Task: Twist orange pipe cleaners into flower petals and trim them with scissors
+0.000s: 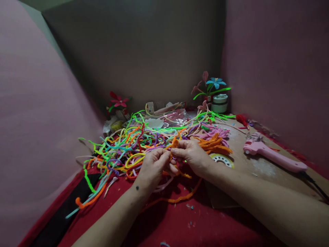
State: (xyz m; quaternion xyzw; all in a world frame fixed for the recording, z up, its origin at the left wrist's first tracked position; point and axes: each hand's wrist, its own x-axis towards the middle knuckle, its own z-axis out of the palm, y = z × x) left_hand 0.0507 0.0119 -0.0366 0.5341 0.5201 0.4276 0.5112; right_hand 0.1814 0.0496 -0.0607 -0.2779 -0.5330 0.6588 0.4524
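Note:
My left hand (pixel 154 164) and my right hand (pixel 192 156) meet above the red cloth, each with thumb and fingers pinched. Between them is a short folded or twisted piece of orange pipe cleaner (pixel 175 141), partly hidden by the fingertips. Below my hands, a long orange pipe cleaner (pixel 177 199) trails across the cloth; whether it joins the held piece I cannot tell. Behind and left lies a tangled heap of many-coloured pipe cleaners (pixel 133 137). Just right of my right hand sits a bundle of orange pipe cleaners (pixel 216 144), with pink pipe cleaners (pixel 218 132) behind.
A brown board (pixel 259 168) at the right carries a pink corded hand tool (pixel 275 157). A tape roll (pixel 228 162) lies by my right wrist. At the back stand a blue flower (pixel 216 82), a pale lidded jar (pixel 219 103), a red-pink flower (pixel 119 102) and clear plastic packaging (pixel 176 116).

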